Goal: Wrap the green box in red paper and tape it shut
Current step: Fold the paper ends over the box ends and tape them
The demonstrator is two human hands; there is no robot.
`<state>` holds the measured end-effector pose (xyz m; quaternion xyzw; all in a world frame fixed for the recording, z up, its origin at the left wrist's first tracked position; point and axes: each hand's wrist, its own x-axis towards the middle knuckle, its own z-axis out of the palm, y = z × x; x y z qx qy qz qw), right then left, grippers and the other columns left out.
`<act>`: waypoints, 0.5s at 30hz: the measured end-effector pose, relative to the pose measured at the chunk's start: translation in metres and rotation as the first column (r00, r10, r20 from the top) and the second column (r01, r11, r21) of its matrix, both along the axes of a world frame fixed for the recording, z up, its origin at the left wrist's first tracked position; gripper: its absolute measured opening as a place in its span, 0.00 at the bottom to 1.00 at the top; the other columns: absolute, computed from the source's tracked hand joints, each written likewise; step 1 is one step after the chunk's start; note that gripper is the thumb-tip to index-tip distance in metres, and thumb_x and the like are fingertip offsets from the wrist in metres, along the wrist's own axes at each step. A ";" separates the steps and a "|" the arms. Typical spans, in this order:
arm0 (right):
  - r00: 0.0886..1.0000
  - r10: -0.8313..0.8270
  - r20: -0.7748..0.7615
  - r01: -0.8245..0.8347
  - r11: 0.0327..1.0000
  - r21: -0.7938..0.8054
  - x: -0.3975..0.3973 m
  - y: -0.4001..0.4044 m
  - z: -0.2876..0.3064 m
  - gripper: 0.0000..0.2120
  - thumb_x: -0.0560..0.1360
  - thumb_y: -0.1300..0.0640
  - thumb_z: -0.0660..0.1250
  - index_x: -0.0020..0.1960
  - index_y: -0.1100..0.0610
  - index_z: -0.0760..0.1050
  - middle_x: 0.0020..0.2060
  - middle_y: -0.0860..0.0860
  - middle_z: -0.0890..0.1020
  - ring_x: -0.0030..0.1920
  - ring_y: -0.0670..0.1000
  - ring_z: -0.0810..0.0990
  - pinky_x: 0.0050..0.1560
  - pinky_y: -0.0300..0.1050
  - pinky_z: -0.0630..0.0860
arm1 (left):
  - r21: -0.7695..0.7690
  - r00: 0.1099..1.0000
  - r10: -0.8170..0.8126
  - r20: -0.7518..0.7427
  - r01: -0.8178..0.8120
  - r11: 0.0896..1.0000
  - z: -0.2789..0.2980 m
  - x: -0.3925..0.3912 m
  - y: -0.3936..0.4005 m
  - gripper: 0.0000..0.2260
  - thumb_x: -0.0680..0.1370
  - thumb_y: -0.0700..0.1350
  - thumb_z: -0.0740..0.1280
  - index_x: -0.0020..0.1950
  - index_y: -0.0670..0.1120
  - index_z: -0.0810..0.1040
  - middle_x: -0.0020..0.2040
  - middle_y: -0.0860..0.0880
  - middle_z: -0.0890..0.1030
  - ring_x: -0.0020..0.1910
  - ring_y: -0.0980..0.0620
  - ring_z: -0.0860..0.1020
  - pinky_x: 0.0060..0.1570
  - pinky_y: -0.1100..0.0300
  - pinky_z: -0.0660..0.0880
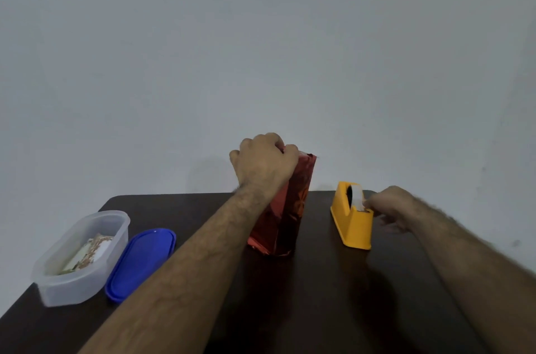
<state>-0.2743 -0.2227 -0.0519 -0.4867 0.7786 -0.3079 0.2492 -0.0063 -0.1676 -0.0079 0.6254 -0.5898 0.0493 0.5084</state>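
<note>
The box stands upright on end in the middle of the dark table (333, 295), fully covered in shiny red paper (287, 208); no green shows. My left hand (262, 162) grips the top of the wrapped box, fingers curled over the paper's upper fold. To the right stands a yellow tape dispenser (352, 223). My right hand (391, 205) is at the dispenser's front, thumb and fingers pinching the white tape end at the cutter.
A clear plastic container (72, 275) with paper scraps inside sits at the left, its blue lid (139, 263) lying beside it. A plain grey wall rises right behind the table's far edge.
</note>
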 end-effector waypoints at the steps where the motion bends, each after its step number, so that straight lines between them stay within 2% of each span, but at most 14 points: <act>1: 0.999 -0.014 0.043 0.014 1.000 0.003 0.000 0.001 -0.001 0.06 0.79 0.60 0.71 0.45 0.58 0.75 0.38 0.55 0.77 0.35 0.53 0.74 0.35 0.47 0.74 | 0.016 1.000 -0.002 0.019 0.002 1.000 0.000 -0.001 -0.001 0.14 0.79 0.57 0.63 0.53 0.54 0.85 0.49 0.57 0.83 0.54 0.51 0.75 0.56 0.49 0.61; 5: 0.968 -0.034 0.248 0.015 0.997 0.077 0.010 0.000 0.003 0.04 0.80 0.63 0.71 0.49 0.58 0.77 0.43 0.52 0.81 0.39 0.51 0.80 0.41 0.50 0.80 | 0.053 0.996 0.041 0.084 -0.046 0.998 0.006 0.005 -0.002 0.14 0.78 0.59 0.63 0.52 0.55 0.85 0.46 0.58 0.79 0.53 0.52 0.69 0.55 0.48 0.59; 9: 0.936 -0.059 0.346 0.025 0.994 0.102 0.012 0.000 0.007 0.02 0.82 0.62 0.68 0.54 0.59 0.78 0.48 0.53 0.81 0.43 0.52 0.82 0.33 0.50 0.82 | 0.056 0.995 0.042 0.087 -0.047 0.997 0.005 0.004 -0.003 0.13 0.78 0.59 0.63 0.50 0.55 0.85 0.45 0.58 0.79 0.52 0.52 0.68 0.58 0.46 0.61; 10: 0.923 -0.063 0.379 0.031 0.996 0.089 0.011 0.000 0.008 0.04 0.82 0.62 0.67 0.56 0.60 0.78 0.49 0.54 0.81 0.45 0.53 0.82 0.34 0.52 0.83 | 0.051 0.996 0.041 0.081 -0.045 0.998 0.004 0.003 -0.004 0.13 0.78 0.59 0.63 0.50 0.55 0.85 0.45 0.58 0.79 0.52 0.52 0.69 0.58 0.45 0.62; 12: 0.904 -0.053 0.425 0.033 0.998 0.055 0.013 0.001 0.008 0.08 0.83 0.63 0.66 0.62 0.62 0.77 0.59 0.55 0.78 0.57 0.57 0.82 0.44 0.59 0.84 | 0.046 0.996 0.041 0.073 -0.044 0.998 0.003 0.003 -0.004 0.14 0.78 0.59 0.63 0.50 0.54 0.85 0.46 0.57 0.81 0.52 0.52 0.70 0.58 0.45 0.62; 13: 0.900 -0.054 0.432 0.043 0.998 0.037 0.014 0.002 0.007 0.12 0.83 0.63 0.66 0.66 0.63 0.76 0.65 0.56 0.76 0.65 0.59 0.79 0.50 0.63 0.83 | 0.046 0.997 0.043 0.069 -0.046 0.998 0.004 0.003 -0.004 0.14 0.77 0.58 0.63 0.50 0.54 0.85 0.47 0.57 0.82 0.52 0.52 0.70 0.58 0.45 0.61; 15: 0.886 -0.064 0.459 0.070 0.998 0.002 0.017 0.006 0.003 0.20 0.82 0.65 0.67 0.73 0.63 0.73 0.74 0.56 0.72 0.75 0.62 0.71 0.55 0.69 0.82 | 0.050 0.998 0.040 0.056 -0.043 0.998 0.003 0.003 -0.005 0.13 0.77 0.58 0.63 0.49 0.54 0.85 0.47 0.57 0.82 0.53 0.51 0.69 0.58 0.45 0.61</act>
